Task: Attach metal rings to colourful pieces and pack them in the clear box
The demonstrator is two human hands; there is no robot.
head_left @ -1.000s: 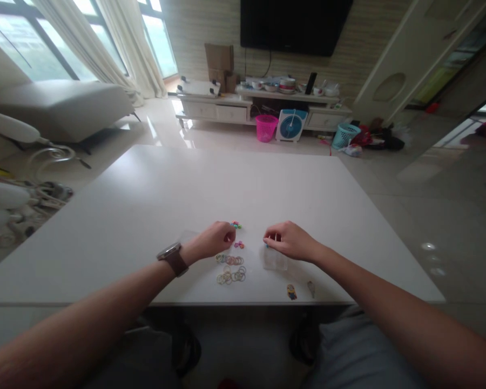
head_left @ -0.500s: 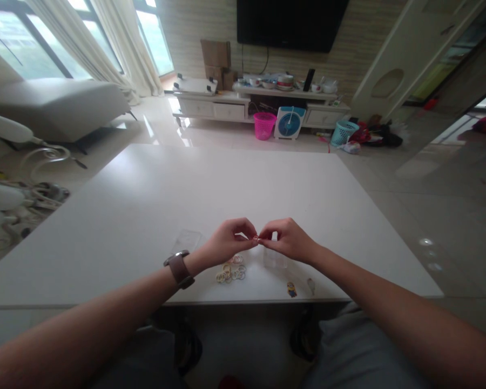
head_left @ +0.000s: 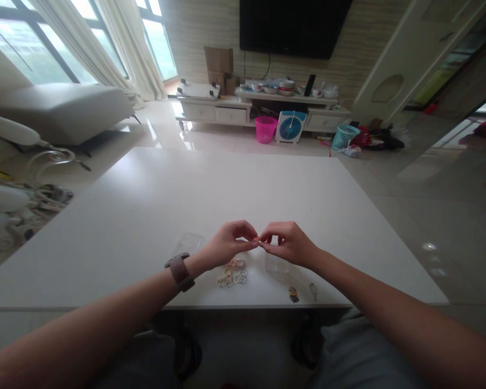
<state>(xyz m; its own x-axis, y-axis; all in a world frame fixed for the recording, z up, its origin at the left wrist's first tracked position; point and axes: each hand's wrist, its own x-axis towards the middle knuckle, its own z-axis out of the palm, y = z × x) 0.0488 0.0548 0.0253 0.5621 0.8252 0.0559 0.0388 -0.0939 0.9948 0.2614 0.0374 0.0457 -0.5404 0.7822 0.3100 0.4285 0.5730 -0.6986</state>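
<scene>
Both hands meet fingertip to fingertip just above the white table. My left hand, with a watch on its wrist, is closed in a pinch on a small reddish band. My right hand pinches the same band from the other side; its exact shape is too small to make out. Below the left hand lie several pink rings and pale yellow rings, which look like small hair ties. A clear plastic box stands under the right hand, partly hidden by it.
A clear lid-like piece lies beyond the watch. Near the front edge are a yellow and blue cartoon figure and a small pale clear piece. Across the floor stand a pink basket, a blue fan and a low cabinet.
The view has tilted up slightly, so everything sits a little lower. Both hands keep their pinch on the reddish band, with only slight finger movement.
</scene>
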